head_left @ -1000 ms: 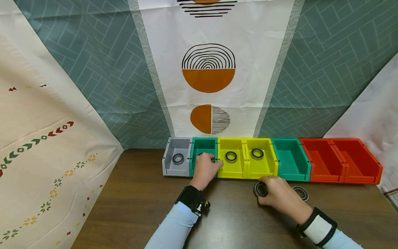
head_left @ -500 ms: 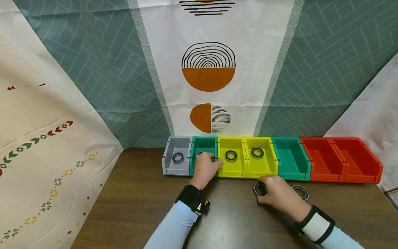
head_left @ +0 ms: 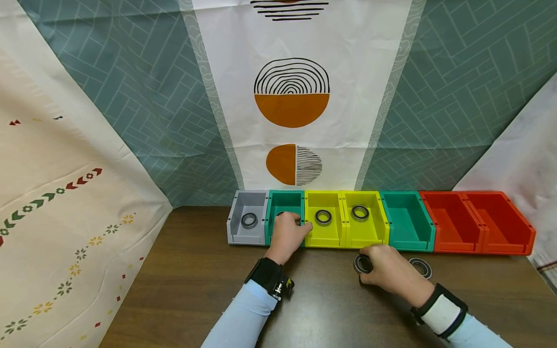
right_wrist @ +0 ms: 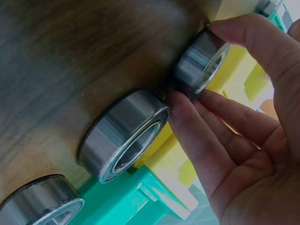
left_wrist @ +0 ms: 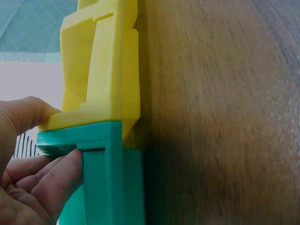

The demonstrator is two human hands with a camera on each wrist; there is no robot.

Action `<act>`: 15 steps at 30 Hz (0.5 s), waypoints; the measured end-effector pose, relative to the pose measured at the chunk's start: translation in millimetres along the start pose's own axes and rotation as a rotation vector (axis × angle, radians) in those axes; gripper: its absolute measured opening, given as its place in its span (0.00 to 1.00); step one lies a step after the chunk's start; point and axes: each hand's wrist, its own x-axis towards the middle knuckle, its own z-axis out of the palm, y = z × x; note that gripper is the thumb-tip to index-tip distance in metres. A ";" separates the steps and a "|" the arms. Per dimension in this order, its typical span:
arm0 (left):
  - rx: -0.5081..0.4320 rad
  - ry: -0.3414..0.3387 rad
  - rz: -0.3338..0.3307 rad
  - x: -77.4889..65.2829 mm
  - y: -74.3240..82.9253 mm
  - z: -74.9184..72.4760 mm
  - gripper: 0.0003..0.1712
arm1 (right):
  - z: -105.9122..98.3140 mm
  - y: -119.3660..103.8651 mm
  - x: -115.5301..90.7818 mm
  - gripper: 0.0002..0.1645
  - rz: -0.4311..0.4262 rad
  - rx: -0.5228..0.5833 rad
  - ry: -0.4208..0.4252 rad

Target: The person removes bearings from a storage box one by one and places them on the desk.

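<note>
My left hand (head_left: 288, 235) reaches over the left teal bin (left_wrist: 113, 187). In the left wrist view its thumb lies on the yellow bin (left_wrist: 101, 70) side and its fingers inside the teal one, pinching the adjoining side walls. Part of a dark ring shows behind this hand in the head view. My right hand (head_left: 393, 271) grips a metal ball bearing (head_left: 363, 264) between thumb and fingers, at the table in front of the yellow bins. Two more bearings stand beside it in the right wrist view: a near bearing (right_wrist: 124, 136) and a farther bearing (right_wrist: 42, 201).
Bearings lie in the grey bin (head_left: 249, 238), the left yellow bin (head_left: 323, 239) and the right yellow bin (head_left: 367, 237). To their right stand another teal bin (head_left: 406, 222) and two red bins (head_left: 498, 222). Hanging cloths (head_left: 209, 121) back the wooden table (head_left: 191, 290).
My right hand, with the bearing in it, has shifted very slightly left. The left hand stays where it was. The head view has tipped a little.
</note>
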 end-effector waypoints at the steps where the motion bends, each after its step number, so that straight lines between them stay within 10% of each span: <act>1: -0.001 0.000 0.000 0.0 0.1 -0.1 0.11 | -0.4 -0.3 0.0 0.23 0.005 0.001 -0.005; 15: -0.001 -0.006 -0.012 1.3 -1.6 0.7 0.15 | -5.9 -3.8 -1.0 0.24 0.030 0.017 -0.047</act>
